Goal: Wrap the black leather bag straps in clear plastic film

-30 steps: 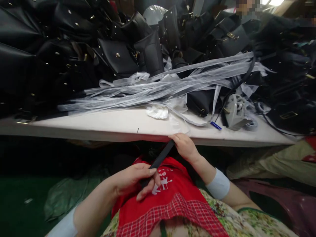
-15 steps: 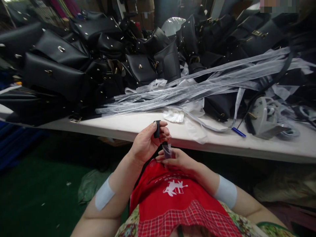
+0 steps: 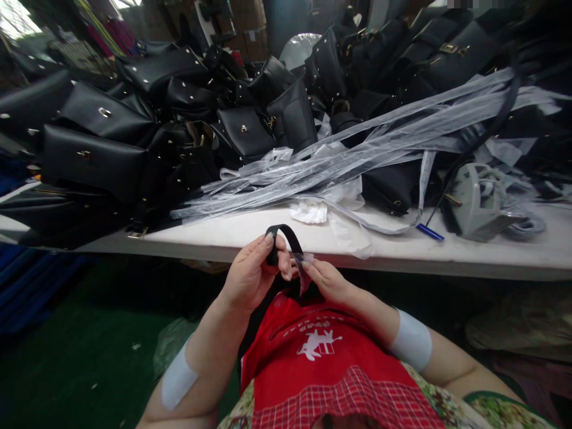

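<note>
A black strap (image 3: 291,236) arches between my two hands, just in front of the table edge. My left hand (image 3: 255,267) pinches it between thumb and fingers, where it bends over in a loop. On its right end sits a clear plastic sleeve (image 3: 304,275), and my right hand (image 3: 328,279) is closed on the strap there, through the plastic. The lower part of the strap drops toward my red apron (image 3: 308,325) and is partly hidden by the fingers.
Black handbags (image 3: 93,158) are heaped along the back of the white table (image 3: 214,241). Long clear plastic strips (image 3: 348,158) lie across the middle. At the right are a grey tape dispenser (image 3: 473,205) and a blue pen-like stick (image 3: 430,232).
My hands have moved apart slightly, the left one leftward. More of the black strap now shows, bowed up between them. My right hand has risen and grips the plastic-covered part.
</note>
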`<state>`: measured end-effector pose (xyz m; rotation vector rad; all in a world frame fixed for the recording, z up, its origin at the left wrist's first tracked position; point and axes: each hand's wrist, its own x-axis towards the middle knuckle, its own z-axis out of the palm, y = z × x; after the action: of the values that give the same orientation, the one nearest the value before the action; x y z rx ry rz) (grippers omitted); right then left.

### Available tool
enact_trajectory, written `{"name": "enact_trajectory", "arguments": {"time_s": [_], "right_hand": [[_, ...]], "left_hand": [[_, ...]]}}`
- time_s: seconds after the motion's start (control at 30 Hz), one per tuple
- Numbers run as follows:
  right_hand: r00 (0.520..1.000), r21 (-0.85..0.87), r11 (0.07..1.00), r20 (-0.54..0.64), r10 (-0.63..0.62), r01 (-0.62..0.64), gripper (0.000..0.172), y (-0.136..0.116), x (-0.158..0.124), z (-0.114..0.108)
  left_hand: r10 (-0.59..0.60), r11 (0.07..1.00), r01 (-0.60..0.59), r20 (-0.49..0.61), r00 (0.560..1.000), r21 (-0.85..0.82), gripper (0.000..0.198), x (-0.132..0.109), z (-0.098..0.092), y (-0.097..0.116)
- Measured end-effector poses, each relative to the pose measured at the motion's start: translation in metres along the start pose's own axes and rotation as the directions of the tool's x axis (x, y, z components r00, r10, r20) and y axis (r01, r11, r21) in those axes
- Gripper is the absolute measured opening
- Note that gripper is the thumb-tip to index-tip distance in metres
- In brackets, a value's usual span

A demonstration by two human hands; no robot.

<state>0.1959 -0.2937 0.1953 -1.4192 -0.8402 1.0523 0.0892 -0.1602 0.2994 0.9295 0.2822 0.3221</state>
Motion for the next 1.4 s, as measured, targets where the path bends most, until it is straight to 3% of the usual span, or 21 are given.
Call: {"name": "enact_trajectory", "arguments": {"time_s": [0.1,0.2,0.23,0.3,0.37,0.4,0.43,0.5,0.57,0.67,0.73,0.8,0.87,0.93,1.0,1.1,1.23,1.4], "right_hand": [[0.999,0.055,0.998,0.038,-0.01,0.008,0.059,-0.003,0.001,0.002],[0.993,0.224,0.973,0.11,0.036,-0.061,0.054,-0.008,0.001,0.005],[0.988,0.288,0.952,0.143,0.066,-0.105,0.049,-0.011,0.001,0.006],[0.973,0.37,0.909,0.195,0.123,-0.189,0.037,-0.016,0.001,0.003],[0.957,0.384,0.887,0.23,0.178,-0.258,0.028,-0.021,0.0,-0.003],[0.947,0.371,0.882,0.245,0.209,-0.29,0.024,-0.022,-0.001,-0.007],[0.935,0.356,0.877,0.262,0.239,-0.324,0.02,-0.023,-0.002,-0.01],[0.911,0.326,0.867,0.301,0.284,-0.378,0.018,-0.023,-0.005,-0.017],[0.901,0.291,0.874,0.317,0.297,-0.39,0.017,-0.023,-0.006,-0.023],[0.889,0.109,0.929,0.349,0.296,-0.352,0.015,-0.021,-0.005,-0.031],[0.929,-0.142,0.966,0.275,0.249,-0.217,0.011,-0.02,-0.003,-0.034],[0.992,-0.42,0.907,0.095,0.079,-0.032,0.019,-0.017,-0.003,-0.033],[0.985,-0.612,0.785,-0.055,-0.164,0.096,0.036,-0.012,-0.005,-0.026],[0.949,-0.675,0.716,-0.074,-0.307,0.179,0.045,-0.005,-0.006,-0.014],[0.951,-0.619,0.748,-0.01,-0.31,0.238,0.037,0.004,-0.007,-0.001],[0.988,-0.38,0.912,0.071,-0.139,0.155,0.018,0.015,-0.005,0.016],[0.99,-0.141,0.989,0.127,0.053,-0.035,0.046,0.016,-0.007,0.025],[0.968,0.048,0.997,0.249,0.039,-0.053,0.053,0.008,-0.013,0.031]], "left_hand": [[0.061,0.997,-0.059,-0.041,0.997,0.053,0.022,0.003,0.001,-0.004],[0.165,0.912,-0.14,-0.032,0.986,0.386,0.022,0.013,-0.004,-0.02],[0.186,0.81,-0.167,0.023,0.982,0.562,0.022,0.016,-0.007,-0.026],[0.147,0.471,-0.231,0.183,0.972,0.851,0.024,0.021,-0.015,-0.038],[0.012,0.116,-0.307,0.308,0.951,0.945,0.023,0.02,-0.022,-0.045],[-0.064,-0.015,-0.349,0.347,0.936,0.937,0.022,0.019,-0.025,-0.047],[-0.135,-0.105,-0.39,0.376,0.917,0.915,0.021,0.016,-0.028,-0.048],[-0.212,-0.166,-0.463,0.427,0.879,0.871,0.02,0.011,-0.033,-0.048],[-0.202,-0.114,-0.487,0.46,0.865,0.866,0.017,0.005,-0.035,-0.048],[-0.159,0.003,-0.411,0.406,0.9,0.912,0.014,0.001,-0.037,-0.051],[-0.127,0.047,-0.305,0.308,0.943,0.951,0.019,0.0,-0.038,-0.052],[-0.098,0.137,-0.161,0.175,0.98,0.977,0.029,0.0,-0.039,-0.05],[-0.194,0.348,0.022,0.049,0.98,0.937,0.037,0.0,-0.038,-0.045],[-0.392,0.596,0.235,0.022,0.92,0.768,0.041,0.0,-0.033,-0.038],[-0.507,0.757,0.393,0.089,0.858,0.522,0.04,0.002,-0.026,-0.031],[-0.464,0.879,0.436,0.137,0.875,0.194,0.032,0.008,-0.018,-0.023],[-0.391,0.907,0.403,0.113,0.913,-0.118,0.024,0.024,-0.021,-0.02],[-0.244,0.95,0.227,-0.056,0.968,-0.215,0.023,0.039,-0.024,-0.043]]}}
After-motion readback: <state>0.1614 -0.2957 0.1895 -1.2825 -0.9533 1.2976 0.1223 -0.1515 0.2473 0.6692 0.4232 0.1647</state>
